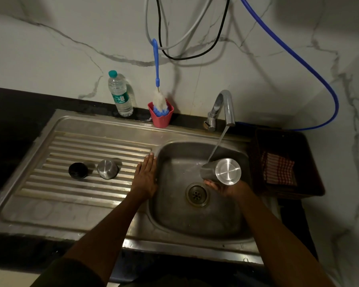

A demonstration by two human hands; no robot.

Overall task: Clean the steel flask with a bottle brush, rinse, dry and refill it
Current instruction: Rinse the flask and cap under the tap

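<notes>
My right hand (226, 188) grips the steel flask (224, 171) from below, holding it tilted over the sink basin (174, 220) with its base toward me. Water from the tap (226, 106) runs onto the flask's far end. My left hand (146, 175) rests flat, fingers straight, on the rim between drainboard and basin. The bottle brush (158, 83), blue-handled with white and blue bristles, stands head-down in a red cup (161, 117) at the back. A steel cap (107, 169) and a black lid (78, 170) sit on the drainboard (50, 193).
A plastic water bottle (120, 96) with a teal cap stands against the wall behind the drainboard. A dark basket (311, 183) holding a red checked cloth (279, 171) sits right of the sink. A blue hose (319, 77) and cables hang along the marble wall.
</notes>
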